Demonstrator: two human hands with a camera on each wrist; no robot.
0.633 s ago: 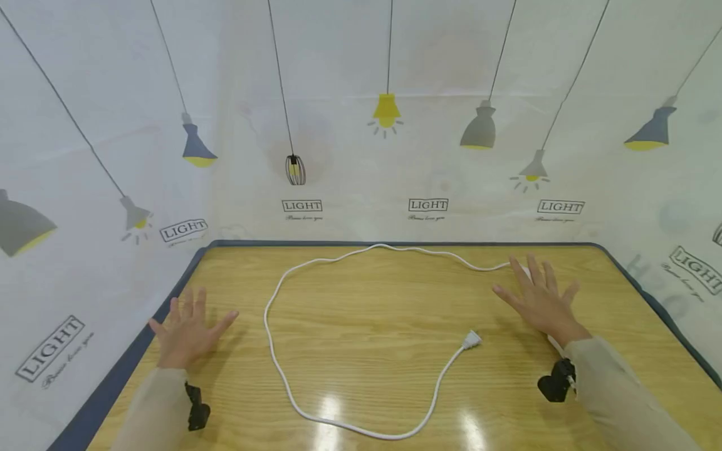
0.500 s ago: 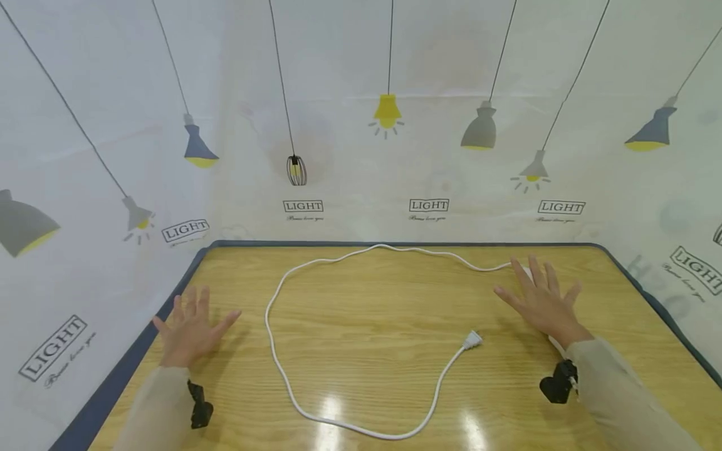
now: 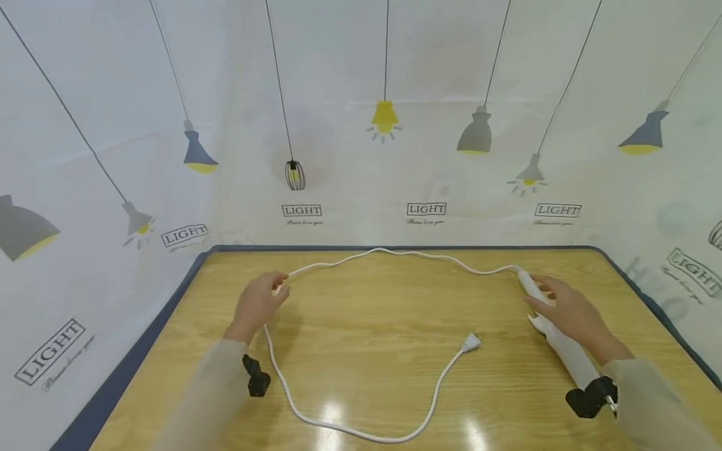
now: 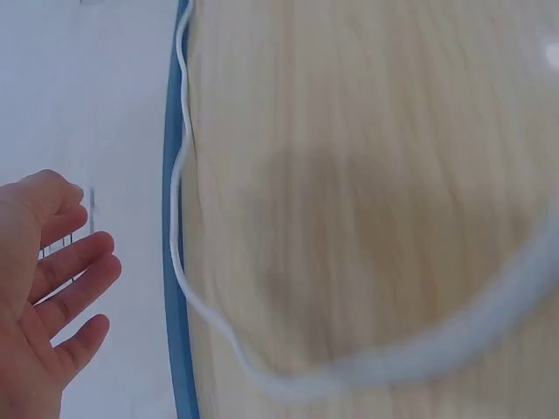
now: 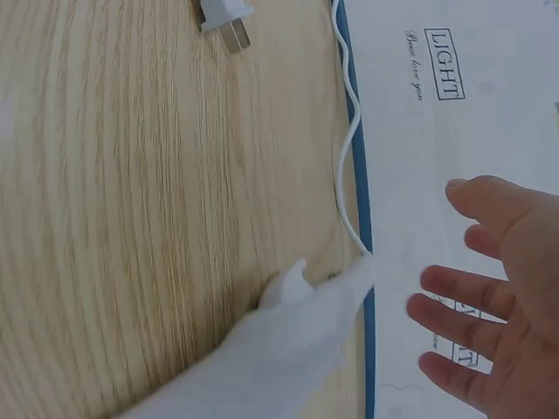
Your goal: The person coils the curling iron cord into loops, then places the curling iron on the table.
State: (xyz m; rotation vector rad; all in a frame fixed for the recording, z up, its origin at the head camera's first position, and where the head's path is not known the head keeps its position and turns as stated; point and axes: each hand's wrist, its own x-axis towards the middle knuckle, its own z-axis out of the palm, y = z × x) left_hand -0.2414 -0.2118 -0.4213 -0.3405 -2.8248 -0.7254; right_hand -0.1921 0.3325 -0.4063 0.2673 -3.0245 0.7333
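A long white corded appliance [image 3: 566, 351] with a small lever lies at the table's right side. My right hand [image 3: 578, 319] hovers over it, fingers loosely bent; the right wrist view shows its spread fingers [image 5: 463, 323] apart from the white body [image 5: 279, 358]. From the far end a white cord [image 3: 383, 438] runs along the back edge and loops round to a plug [image 3: 470, 342] at centre right. At the loop's left bend my left hand [image 3: 256, 307] hides a bit of cord. Its relaxed fingers [image 4: 74, 279] hold nothing in the left wrist view.
The wooden table [image 3: 372, 338] has a dark blue edge [image 3: 316, 248]. Behind and beside it stand pale walls [image 3: 350, 62] printed with hanging lamps. Black wrist cameras [image 3: 589, 399] sit under both sleeves.
My left hand has moved right to the cord, its fingers bending from a wide spread. My right hand has shifted right and relaxed, leaving more of the white appliance uncovered.
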